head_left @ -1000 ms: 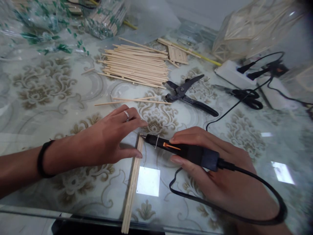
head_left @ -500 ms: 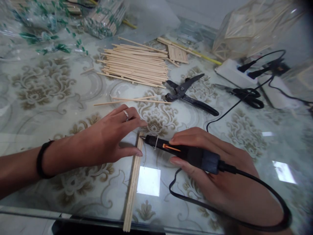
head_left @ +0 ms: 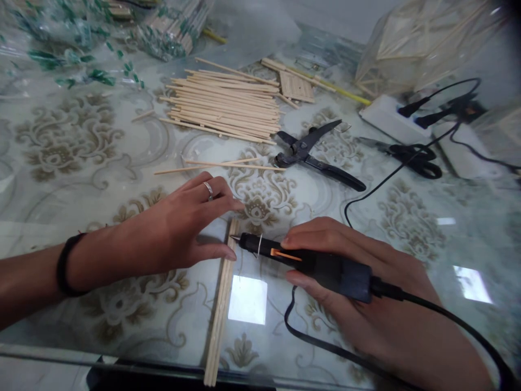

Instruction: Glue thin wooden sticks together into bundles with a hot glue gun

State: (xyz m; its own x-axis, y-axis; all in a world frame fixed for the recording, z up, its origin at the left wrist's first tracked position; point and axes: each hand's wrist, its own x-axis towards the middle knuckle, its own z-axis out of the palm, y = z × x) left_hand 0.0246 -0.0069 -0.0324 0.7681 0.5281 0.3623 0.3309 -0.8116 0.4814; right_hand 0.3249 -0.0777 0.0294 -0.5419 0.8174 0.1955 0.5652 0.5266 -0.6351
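Note:
A narrow strip of thin wooden sticks point(head_left: 220, 309) lies side by side on the glass tabletop, its near end reaching past the front edge. My left hand point(head_left: 191, 222), with a ring and black wristband, rests at the strip's far end. Its thumb touches the strip's left side; its fingers are apart and bent above the table. In my right hand point(head_left: 366, 282) is a black corded hot glue gun point(head_left: 325, 271) with an orange lever and a wire loop round its neck. The metal tip meets the strip just above my left thumb.
Beyond my hands lie two crossed sticks point(head_left: 228, 165), a pile of loose sticks point(head_left: 223, 106) and black cutting pliers point(head_left: 313, 157). To the right are scissors point(head_left: 415, 157) and a white power strip point(head_left: 399, 119) with cords. Plastic-wrapped stick bundles point(head_left: 175, 27) lie at the back left.
The hot glue gun's tip has slid a little toward me along the strip, and my right hand has shifted down and right. My left hand stays almost in place.

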